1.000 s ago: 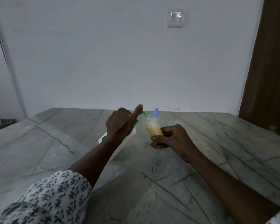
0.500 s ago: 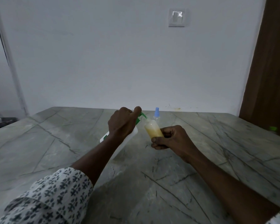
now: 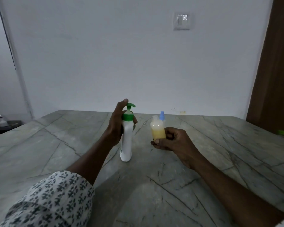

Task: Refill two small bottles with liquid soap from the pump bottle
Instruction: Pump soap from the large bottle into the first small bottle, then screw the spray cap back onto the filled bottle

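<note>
On the grey marble bench our left hand grips the upright white green-topped pump bottle, our right hand clamps the half-filled open small clear bottle; next, probably realign spout and mouth

**Clear tabletop all round, crowded middle**

You have bare tabletop to the left, right and near side. In the middle the pump bottle stands upright with your left hand around it. Just beside it, your right hand holds a small bottle, with a blue-capped bottle close behind.
</note>
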Demonstrator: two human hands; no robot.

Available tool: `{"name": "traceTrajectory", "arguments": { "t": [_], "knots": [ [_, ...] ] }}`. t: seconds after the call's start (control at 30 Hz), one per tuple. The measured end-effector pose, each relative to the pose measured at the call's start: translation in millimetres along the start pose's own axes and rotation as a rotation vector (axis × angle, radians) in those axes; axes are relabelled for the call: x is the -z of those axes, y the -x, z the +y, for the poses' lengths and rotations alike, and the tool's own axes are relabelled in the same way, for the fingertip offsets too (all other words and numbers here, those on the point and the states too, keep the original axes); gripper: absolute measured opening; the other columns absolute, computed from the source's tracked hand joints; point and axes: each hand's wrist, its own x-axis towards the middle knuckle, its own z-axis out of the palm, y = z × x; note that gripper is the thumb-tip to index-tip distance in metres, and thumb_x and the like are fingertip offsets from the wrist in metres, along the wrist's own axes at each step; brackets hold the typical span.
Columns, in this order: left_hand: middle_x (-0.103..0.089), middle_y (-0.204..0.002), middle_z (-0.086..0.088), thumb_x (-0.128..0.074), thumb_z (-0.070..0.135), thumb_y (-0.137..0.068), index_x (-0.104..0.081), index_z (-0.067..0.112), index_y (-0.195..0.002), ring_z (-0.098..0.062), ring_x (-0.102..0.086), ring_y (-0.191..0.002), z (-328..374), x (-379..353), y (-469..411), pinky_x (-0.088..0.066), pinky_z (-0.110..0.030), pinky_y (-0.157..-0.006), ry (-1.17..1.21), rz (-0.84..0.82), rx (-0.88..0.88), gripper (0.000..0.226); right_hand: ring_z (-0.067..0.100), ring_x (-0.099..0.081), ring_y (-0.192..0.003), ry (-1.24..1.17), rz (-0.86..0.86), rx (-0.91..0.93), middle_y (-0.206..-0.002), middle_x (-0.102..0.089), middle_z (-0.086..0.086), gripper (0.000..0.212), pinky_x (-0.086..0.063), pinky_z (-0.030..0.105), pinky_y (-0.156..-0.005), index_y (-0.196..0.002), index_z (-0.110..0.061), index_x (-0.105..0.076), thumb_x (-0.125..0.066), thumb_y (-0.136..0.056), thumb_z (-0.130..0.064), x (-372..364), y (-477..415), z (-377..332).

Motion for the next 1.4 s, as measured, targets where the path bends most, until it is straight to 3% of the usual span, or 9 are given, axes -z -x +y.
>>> {"name": "traceTrajectory", "arguments": {
  "t": [0.23,0.4,0.53,0.67,0.8,1.0,1.23,1.33,1.4],
  "knots": [
    [-0.061,-0.068,-0.019,-0.043,0.063,-0.089,-0.056,0.002,-0.077,-0.031,-0.054,-0.056,-3.4,13.0,-7.7,-0.044,-0.034,-0.059,0.101,-0.126,-0.026,0.064,0.032,-0.072,-0.098,0.118,-0.022,-0.027,-0.105,-0.074,0.014,0.068,-0.056,0.051,-0.091,-0.111,-0.009,-0.066,-0.087,-0.055,-0.041,-4.4,-1.9,8.3],
    [-0.066,-0.091,-0.019,-0.028,0.076,-0.088,-0.068,-0.003,-0.091,-0.028,-0.059,-0.069,-12.0,16.8,-7.1,-0.047,-0.035,-0.067,0.047,-0.177,-0.050,0.088,0.031,-0.073,-0.096,0.106,-0.018,-0.024,-0.105,-0.074,0.014,0.071,-0.056,0.051,-0.091,-0.112,-0.008,-0.066,-0.087,-0.054,-0.042,-1.0,-3.6,8.8],
    [-0.062,-0.127,-0.017,-0.063,0.084,-0.064,-0.049,0.020,-0.145,-0.035,-0.064,-0.104,-10.8,42.8,-5.9,-0.049,-0.045,-0.092,0.020,-0.400,0.020,0.104,0.033,-0.071,-0.098,0.104,0.010,-0.012,-0.105,-0.073,0.014,0.071,-0.056,0.052,-0.091,-0.109,-0.010,-0.067,-0.087,-0.051,-0.046,0.2,-4.8,10.1],
    [-0.057,-0.141,-0.003,-0.091,0.062,-0.042,-0.033,0.040,-0.146,-0.024,-0.057,-0.127,-6.6,61.5,7.2,-0.048,-0.040,-0.101,-0.273,-0.551,0.158,0.122,0.035,-0.072,-0.096,0.051,0.005,-0.009,-0.102,-0.074,0.017,0.057,-0.055,0.054,-0.092,-0.106,-0.007,-0.068,-0.087,-0.059,-0.032,3.1,-2.9,6.9],
    [-0.060,-0.133,-0.003,-0.096,0.040,-0.044,-0.039,0.036,-0.136,-0.021,-0.058,-0.123,-4.4,55.9,13.3,-0.053,-0.028,-0.090,-0.462,-0.528,0.205,0.108,0.034,-0.073,-0.094,0.036,0.011,-0.014,-0.100,-0.075,0.018,0.034,-0.055,0.053,-0.092,-0.106,-0.003,-0.067,-0.080,-0.075,-0.008,4.7,-1.0,3.4],
    [-0.064,-0.128,-0.007,-0.083,0.007,-0.072,-0.041,0.022,-0.143,-0.021,-0.061,-0.119,-6.8,59.3,13.2,-0.056,-0.023,-0.081,-0.497,-0.477,0.185,0.084,0.045,-0.069,-0.095,0.048,0.063,-0.001,-0.100,-0.072,0.024,0.031,-0.054,0.058,-0.090,-0.105,-0.005,-0.070,-0.081,-0.076,-0.011,16.7,-4.0,2.0],
    [-0.048,-0.145,0.003,-0.088,0.028,-0.053,-0.023,0.032,-0.150,-0.027,-0.044,-0.137,-2.5,62.3,15.8,-0.048,-0.033,-0.100,-0.495,-0.465,0.167,0.117,0.003,-0.059,-0.067,0.212,0.054,-0.003,-0.083,-0.067,0.001,0.024,-0.046,0.014,-0.059,-0.103,-0.012,-0.072,-0.077,-0.081,-0.018,20.5,-3.0,-5.4],
    [-0.037,-0.155,-0.005,-0.092,0.057,-0.037,-0.011,0.033,-0.158,-0.025,-0.041,-0.138,27.9,63.7,25.8,-0.044,-0.032,-0.101,-0.367,-0.252,-0.052,0.148,0.019,-0.066,-0.079,0.284,0.066,-0.011,-0.091,-0.072,0.008,0.022,-0.054,0.027,-0.067,-0.100,-0.015,-0.073,-0.079,-0.079,-0.021,22.2,-3.1,-3.9],
    [-0.055,-0.137,-0.008,-0.083,0.065,-0.055,-0.039,0.022,-0.149,-0.016,-0.056,-0.116,52.3,60.2,31.9,-0.048,-0.029,-0.087,-0.405,-0.005,-0.390,0.112,0.030,-0.068,-0.090,0.339,0.064,-0.025,-0.096,-0.073,0.012,0.026,-0.055,0.042,-0.081,-0.099,-0.016,-0.073,-0.081,-0.076,-0.024,22.3,-3.3,-1.2]
  ]
}}
